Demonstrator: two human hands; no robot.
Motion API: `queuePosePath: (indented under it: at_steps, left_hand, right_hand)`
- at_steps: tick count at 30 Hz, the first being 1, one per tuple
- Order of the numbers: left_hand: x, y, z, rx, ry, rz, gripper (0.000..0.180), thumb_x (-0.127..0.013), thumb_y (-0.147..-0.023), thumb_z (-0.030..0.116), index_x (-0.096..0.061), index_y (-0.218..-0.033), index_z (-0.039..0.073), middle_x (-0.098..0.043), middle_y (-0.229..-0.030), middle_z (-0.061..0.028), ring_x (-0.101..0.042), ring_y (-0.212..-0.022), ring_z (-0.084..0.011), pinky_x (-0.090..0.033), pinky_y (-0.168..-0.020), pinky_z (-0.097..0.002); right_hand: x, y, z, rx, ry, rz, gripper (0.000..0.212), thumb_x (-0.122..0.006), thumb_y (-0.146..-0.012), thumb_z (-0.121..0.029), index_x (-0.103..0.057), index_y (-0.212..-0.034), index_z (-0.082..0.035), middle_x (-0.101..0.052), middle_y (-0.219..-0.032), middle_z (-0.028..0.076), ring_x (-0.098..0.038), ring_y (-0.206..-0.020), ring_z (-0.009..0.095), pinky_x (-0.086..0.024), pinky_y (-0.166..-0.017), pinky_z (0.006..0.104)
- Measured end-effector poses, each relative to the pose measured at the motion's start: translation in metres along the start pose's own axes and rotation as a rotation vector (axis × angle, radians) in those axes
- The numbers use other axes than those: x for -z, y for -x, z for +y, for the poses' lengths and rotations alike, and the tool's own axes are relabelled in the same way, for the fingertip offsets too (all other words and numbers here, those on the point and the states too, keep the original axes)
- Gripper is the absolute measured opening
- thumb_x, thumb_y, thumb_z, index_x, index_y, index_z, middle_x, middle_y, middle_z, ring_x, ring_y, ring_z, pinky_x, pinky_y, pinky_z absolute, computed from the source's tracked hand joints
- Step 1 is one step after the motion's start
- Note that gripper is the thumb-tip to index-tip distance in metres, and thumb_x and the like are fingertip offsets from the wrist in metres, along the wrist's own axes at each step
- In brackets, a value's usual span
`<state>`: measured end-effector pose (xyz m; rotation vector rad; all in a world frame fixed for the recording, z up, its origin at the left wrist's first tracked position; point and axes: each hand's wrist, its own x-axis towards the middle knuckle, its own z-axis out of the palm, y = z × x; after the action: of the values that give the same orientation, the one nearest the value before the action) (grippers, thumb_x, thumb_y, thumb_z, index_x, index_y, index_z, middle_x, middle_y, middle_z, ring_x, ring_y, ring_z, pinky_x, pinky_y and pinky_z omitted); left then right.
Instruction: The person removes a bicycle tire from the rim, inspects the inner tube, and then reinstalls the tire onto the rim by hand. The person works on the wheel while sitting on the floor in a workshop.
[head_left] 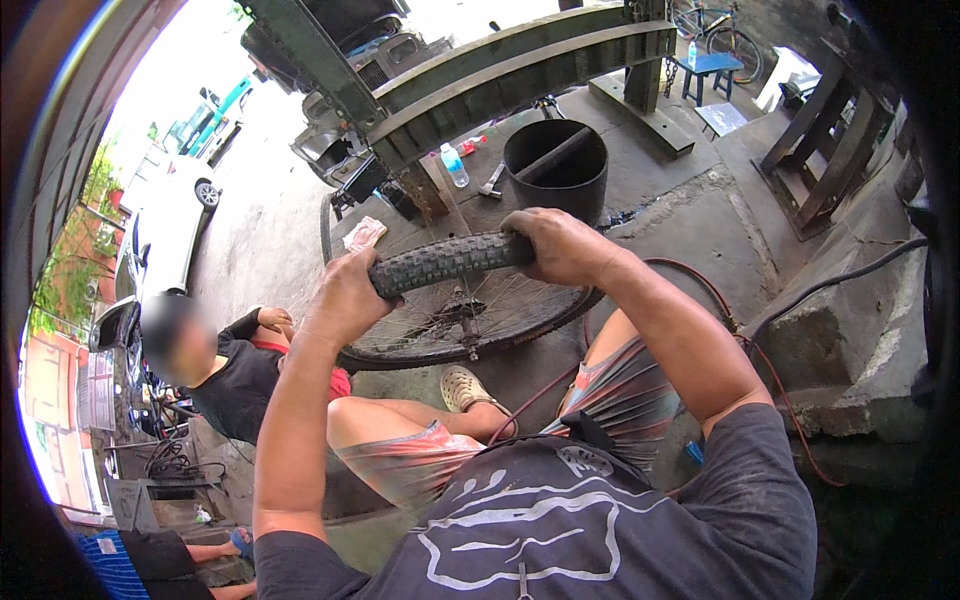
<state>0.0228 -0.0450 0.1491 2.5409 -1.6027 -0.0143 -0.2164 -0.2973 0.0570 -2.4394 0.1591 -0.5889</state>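
Observation:
My left hand point(350, 298) and my right hand point(560, 245) are closed around a black knobby bicycle tire point(450, 264), one at each end of the section that shows. Its tread faces up toward me. Just beyond and below it is a spoked bicycle wheel point(470, 352), tilted, with its hub and sprockets point(462, 308) showing under the tire. Whether the gripped tire belongs to this wheel, I cannot tell. My fingertips on the tire's far side are partly hidden.
Beyond the wheel stand a black bucket point(555, 170), a hammer point(492, 180), a water bottle point(454, 166) and a crumpled wrapper point(364, 234). A green steel frame point(520, 85) spans behind them. A red hose point(700, 275) lies at right. Another person point(235, 375) sits at left.

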Motion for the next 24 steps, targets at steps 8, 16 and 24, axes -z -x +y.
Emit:
queuePosePath:
  at_steps: [8, 16, 24]
  left_hand:
    - [0.007, -0.004, -0.046, -0.023, 0.041, -0.041, 0.055, -0.103, -0.071, 0.024, -0.079, -0.113, -0.002, -0.079, -0.107, -0.0203, -0.076, -0.103, -0.0420, -0.059, -0.097, -0.0485]
    - [0.017, -0.022, -0.059, 0.163, 0.130, -0.219, 0.051, -0.105, -0.070, 0.023, -0.082, -0.107, -0.002, -0.082, -0.090, -0.0166, -0.075, -0.084, -0.0245, -0.060, -0.088, -0.0430]
    - [0.001, 0.001, -0.101, 0.086, 0.226, -0.189, 0.058, -0.100, -0.070, 0.009, -0.075, -0.122, 0.000, -0.082, -0.106, -0.0175, -0.077, -0.098, -0.0276, -0.060, -0.094, -0.0421]
  right_hand:
    - [-0.008, 0.015, 0.048, -0.423, -0.143, -0.172, 0.051, -0.101, -0.077, -0.013, -0.075, -0.119, -0.003, -0.082, -0.112, 0.019, -0.079, -0.108, 0.035, -0.060, -0.096, 0.0463]
    - [-0.002, 0.016, 0.066, -0.350, -0.148, -0.212, 0.057, -0.105, -0.072, -0.019, -0.076, -0.118, -0.002, -0.082, -0.112, 0.022, -0.079, -0.110, 0.038, -0.059, -0.096, 0.0482]
    - [0.048, -0.025, 0.016, -0.167, -0.055, -0.064, 0.051, -0.104, -0.068, -0.019, -0.078, -0.109, -0.002, -0.080, -0.099, 0.022, -0.080, -0.098, 0.038, -0.061, -0.086, 0.0469]
